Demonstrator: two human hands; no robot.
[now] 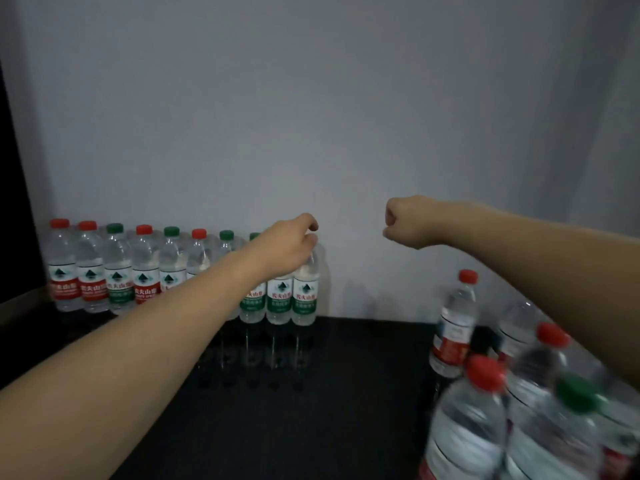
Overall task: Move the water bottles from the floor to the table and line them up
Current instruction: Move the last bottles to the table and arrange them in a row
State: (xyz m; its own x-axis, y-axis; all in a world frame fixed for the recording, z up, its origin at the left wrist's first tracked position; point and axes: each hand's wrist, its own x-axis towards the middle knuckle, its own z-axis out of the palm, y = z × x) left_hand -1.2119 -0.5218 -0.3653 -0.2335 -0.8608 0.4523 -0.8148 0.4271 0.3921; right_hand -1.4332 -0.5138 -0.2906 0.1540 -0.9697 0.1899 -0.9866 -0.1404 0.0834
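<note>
A row of water bottles (145, 271) stands upright on the far left of the black table (277, 393), against the grey wall (311, 98); caps alternate red and green, and each holds clear water. The left hand (287, 247) grips the top of the rightmost bottle (304, 292) in that row. The right hand (408, 221) hovers well right of it, fingers curled, holding nothing. More bottles (502, 393) cluster at near right, blurred.
</note>
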